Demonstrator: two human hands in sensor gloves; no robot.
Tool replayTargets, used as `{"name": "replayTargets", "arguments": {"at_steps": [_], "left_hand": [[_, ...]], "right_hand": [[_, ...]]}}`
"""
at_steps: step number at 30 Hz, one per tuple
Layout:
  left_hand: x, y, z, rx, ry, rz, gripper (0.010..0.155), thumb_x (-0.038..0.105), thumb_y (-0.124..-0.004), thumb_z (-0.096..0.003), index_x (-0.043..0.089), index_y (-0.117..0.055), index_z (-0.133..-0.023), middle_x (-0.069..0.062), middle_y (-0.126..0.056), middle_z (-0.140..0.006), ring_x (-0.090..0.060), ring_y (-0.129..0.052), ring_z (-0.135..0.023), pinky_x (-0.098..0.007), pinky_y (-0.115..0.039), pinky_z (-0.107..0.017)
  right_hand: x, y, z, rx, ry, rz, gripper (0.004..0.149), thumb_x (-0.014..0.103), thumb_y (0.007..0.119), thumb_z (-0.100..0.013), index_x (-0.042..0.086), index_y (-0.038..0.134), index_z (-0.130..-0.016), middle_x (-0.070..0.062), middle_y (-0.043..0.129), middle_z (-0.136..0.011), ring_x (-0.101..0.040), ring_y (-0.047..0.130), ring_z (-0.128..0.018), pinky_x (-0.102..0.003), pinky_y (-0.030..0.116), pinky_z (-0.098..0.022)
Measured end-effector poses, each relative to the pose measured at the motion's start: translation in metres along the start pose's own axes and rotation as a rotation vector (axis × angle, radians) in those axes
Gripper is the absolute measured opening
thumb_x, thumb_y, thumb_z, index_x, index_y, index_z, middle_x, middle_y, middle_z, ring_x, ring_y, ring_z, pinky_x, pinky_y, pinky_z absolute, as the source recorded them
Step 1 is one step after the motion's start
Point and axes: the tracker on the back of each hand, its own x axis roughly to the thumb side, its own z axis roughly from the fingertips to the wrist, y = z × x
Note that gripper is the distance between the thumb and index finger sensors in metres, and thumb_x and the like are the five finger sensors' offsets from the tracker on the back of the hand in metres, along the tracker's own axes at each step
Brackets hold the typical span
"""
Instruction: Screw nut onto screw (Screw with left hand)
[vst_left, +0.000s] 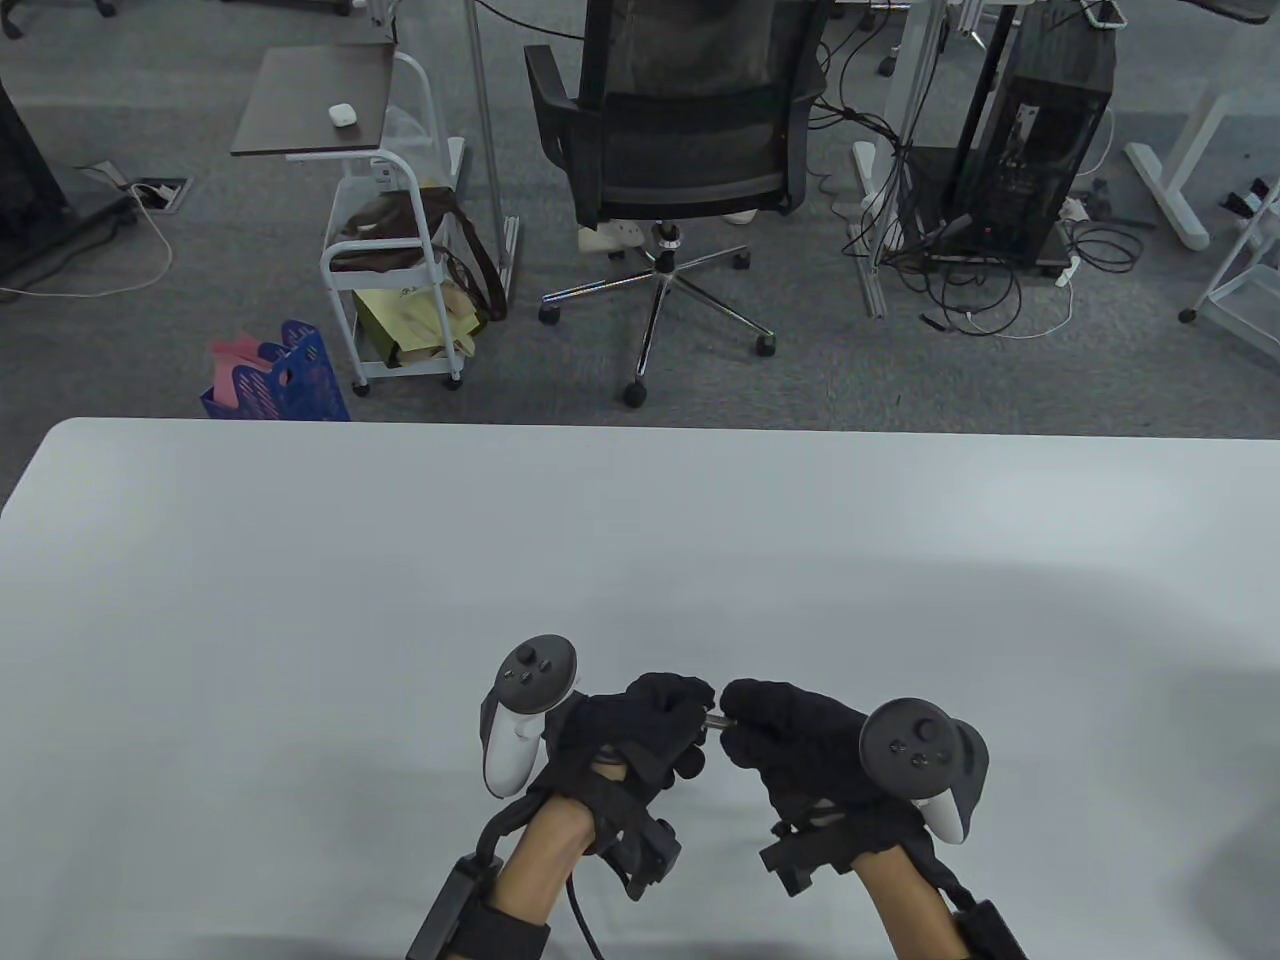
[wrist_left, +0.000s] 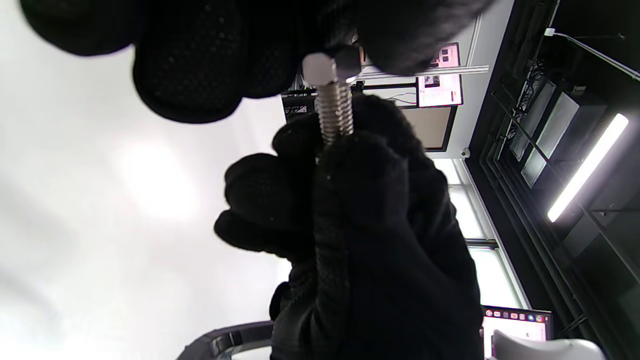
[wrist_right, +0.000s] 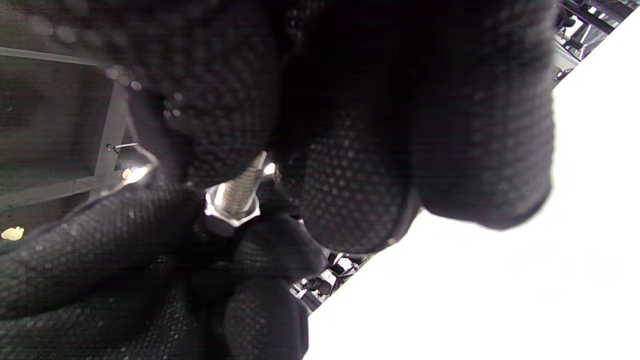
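Observation:
Both gloved hands meet low in the middle of the white table (vst_left: 400, 600), raised a little above it. My right hand (vst_left: 742, 718) grips a silver threaded screw (wrist_left: 335, 114), which also shows as a short bright piece between the hands in the table view (vst_left: 714, 718). My left hand (vst_left: 692, 716) pinches a hex nut (wrist_left: 320, 68) seated on the screw's end. In the right wrist view the nut (wrist_right: 231, 212) sits on the thread (wrist_right: 246, 186), with the left hand's fingers (wrist_right: 100, 240) around it. The screw's head is hidden inside the right hand.
Beyond the table's far edge stand an office chair (vst_left: 670, 130), a white trolley with bags (vst_left: 395, 270) and a blue basket (vst_left: 285, 378).

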Motion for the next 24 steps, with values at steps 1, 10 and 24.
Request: {"name": "replayTargets", "arguments": {"at_steps": [1, 10, 24], "left_hand": [[-0.0024, 0.0012, 0.0011, 0.022, 0.028, -0.001, 0.074, 0.046, -0.074, -0.0449, 0.003, -0.058, -0.103, -0.029, -0.076, -0.088, -0.046, -0.089, -0.058, -0.056, -0.073, -0.042], [0.0026, -0.0004, -0.0019, -0.012, 0.002, -0.074, 0.052, 0.033, -0.076, -0.0442, 0.004, -0.077, -0.087, -0.028, -0.082, -0.080, -0.045, -0.092, -0.053, -0.056, -0.074, -0.039], [-0.0002, -0.0001, -0.0009, -0.034, 0.015, -0.062, 0.055, 0.034, -0.075, -0.0451, 0.004, -0.073, -0.090, -0.027, -0.080, -0.082, -0.045, -0.090, -0.055, -0.056, -0.073, -0.040]], "right_hand": [[0.0002, -0.0002, 0.0000, -0.002, 0.000, -0.004, 0.045, 0.029, 0.096, -0.027, 0.015, 0.092, -0.070, -0.012, 0.103, -0.063, -0.024, 0.117, -0.035, -0.038, 0.104, -0.024], [-0.0021, 0.0008, -0.0005, 0.007, 0.000, 0.040, 0.045, 0.030, 0.094, -0.028, 0.013, 0.092, -0.070, -0.012, 0.106, -0.059, -0.024, 0.119, -0.031, -0.039, 0.103, -0.020], [-0.0027, 0.0030, 0.0011, 0.000, 0.000, -0.012, 0.044, 0.029, 0.095, -0.029, 0.015, 0.091, -0.071, -0.010, 0.103, -0.064, -0.024, 0.116, -0.035, -0.038, 0.103, -0.025]]}}
